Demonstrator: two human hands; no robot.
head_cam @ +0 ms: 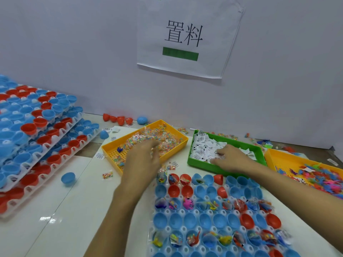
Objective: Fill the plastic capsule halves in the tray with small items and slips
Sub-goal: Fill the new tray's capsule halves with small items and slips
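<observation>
A white tray (168, 213) in front of me holds rows of blue and red capsule halves (204, 219); some rows hold small toys and packets, others are empty. My left hand (143, 156) reaches into a yellow bin (109, 145) of small bead packets (167, 138), fingers curled down among them, blurred. My right hand (230, 157) lies in a green bin (258, 147) of white paper slips (202, 147), fingertips pinching at the slips.
A second yellow bin (272, 154) with colourful small toys sits at the right. Stacked trays of capsule halves (37, 130) fill the left. Loose halves (68, 179) and stray packets (107, 175) lie on the white table. A wall with a paper sign (185, 39) stands behind.
</observation>
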